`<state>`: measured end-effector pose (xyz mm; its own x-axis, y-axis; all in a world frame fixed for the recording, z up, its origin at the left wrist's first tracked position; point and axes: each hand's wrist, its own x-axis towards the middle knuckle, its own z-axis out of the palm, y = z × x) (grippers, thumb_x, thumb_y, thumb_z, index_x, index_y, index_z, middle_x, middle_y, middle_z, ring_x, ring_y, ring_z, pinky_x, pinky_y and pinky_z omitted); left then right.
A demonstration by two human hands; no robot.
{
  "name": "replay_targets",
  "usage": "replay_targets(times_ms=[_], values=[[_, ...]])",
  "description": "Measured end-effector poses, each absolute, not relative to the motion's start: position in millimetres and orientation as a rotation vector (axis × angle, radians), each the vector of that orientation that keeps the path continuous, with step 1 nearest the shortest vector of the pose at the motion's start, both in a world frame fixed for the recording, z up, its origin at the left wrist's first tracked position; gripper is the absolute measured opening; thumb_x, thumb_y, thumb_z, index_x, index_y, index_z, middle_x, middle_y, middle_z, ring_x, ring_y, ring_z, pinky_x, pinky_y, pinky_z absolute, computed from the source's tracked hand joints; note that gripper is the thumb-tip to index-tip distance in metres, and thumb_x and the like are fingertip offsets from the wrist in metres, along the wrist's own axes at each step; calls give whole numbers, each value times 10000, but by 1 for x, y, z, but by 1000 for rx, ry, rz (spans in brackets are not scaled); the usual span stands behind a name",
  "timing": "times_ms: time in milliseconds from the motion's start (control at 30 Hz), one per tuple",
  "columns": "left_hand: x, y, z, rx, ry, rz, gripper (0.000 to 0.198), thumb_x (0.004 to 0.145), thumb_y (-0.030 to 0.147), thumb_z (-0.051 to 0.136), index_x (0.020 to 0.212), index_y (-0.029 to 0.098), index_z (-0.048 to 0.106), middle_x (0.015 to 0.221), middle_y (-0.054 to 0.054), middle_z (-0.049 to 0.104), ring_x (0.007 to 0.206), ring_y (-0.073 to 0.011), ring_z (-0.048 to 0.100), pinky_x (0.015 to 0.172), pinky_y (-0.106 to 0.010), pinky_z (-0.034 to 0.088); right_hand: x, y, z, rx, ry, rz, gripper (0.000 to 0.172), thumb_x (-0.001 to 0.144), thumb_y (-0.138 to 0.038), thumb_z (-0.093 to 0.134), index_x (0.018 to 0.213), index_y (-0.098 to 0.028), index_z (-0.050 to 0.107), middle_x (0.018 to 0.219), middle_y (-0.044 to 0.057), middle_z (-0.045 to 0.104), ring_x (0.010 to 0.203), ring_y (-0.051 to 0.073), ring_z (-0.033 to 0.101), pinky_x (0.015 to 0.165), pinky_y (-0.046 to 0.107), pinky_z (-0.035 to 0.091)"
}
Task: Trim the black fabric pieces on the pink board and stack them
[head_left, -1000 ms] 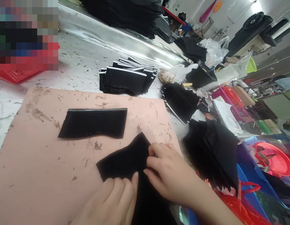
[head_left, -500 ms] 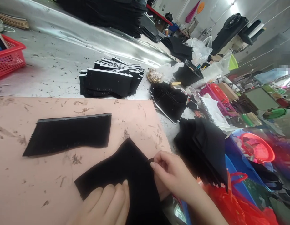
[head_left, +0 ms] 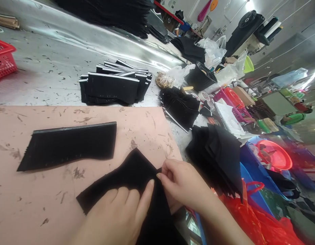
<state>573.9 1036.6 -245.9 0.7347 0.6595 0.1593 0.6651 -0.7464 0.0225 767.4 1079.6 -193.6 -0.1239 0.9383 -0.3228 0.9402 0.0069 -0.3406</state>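
Note:
Black fabric point(head_left: 132, 170) lies bent in an inverted V near the corner of the pinkish mat point(head_left: 137, 120); I cannot tell whether it is one piece or two overlapping. My left hand point(head_left: 119, 211) rests on it from above, index finger stretched toward the fabric's right edge and the other fingers bent down against the cloth. Thumb and fingertips of my right hand point(head_left: 179, 180) pinch a small dark bit at that edge, close to the left fingertip. Farther left on the mat, apart from both hands, lies a flat black panel point(head_left: 70, 144) with a grey strip along its top.
White-edged black panels point(head_left: 112, 86) are stacked behind the mat. Right of it lie smaller black pieces point(head_left: 181, 109) and a pile of black fabric point(head_left: 218, 153). A red basket point(head_left: 4, 59) stands far left; a red plastic bag point(head_left: 259, 217) hangs at lower right.
My left hand has slid up and right, and its index finger now reaches out beside the right fingertips. My right hand keeps its pinch. The whole view has shifted slightly.

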Motion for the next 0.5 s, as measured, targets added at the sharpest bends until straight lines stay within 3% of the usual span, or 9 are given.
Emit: replay_targets(times_ms=[100,200,333,500], values=[[582,1044,-242,-2905,-1041,-102,672,698,311,527,1338,135,424,578,-6,500,486,-184,459,462,-304,311,770,1074,-200,2111,2363,-617,177,769,-196,595,619,-198,500,628,-22,568,581,135,524,525,246,374],[584,1048,-243,-2923,-1029,-74,732,595,373,620,1267,104,516,579,-26,531,490,-200,489,452,-309,343,770,1060,-214,1998,2812,-321,80,826,-146,546,803,-183,612,798,31,644,751,165,574,691,297,438],[581,1046,-243,-2912,-1051,-215,675,509,316,665,1143,88,621,600,-34,568,528,-193,504,486,-312,388,769,1043,-225,1754,3071,-149,274,878,-67,446,1073,-163,612,985,54,685,922,177,578,814,332,415],[568,1037,-238,-2814,-1084,-359,586,468,224,643,1039,100,681,602,-31,575,553,-185,471,517,-321,390,776,1035,-219,1637,2909,-104,306,895,-156,463,1168,-218,586,1175,55,636,1114,272,519,870,431,389]])
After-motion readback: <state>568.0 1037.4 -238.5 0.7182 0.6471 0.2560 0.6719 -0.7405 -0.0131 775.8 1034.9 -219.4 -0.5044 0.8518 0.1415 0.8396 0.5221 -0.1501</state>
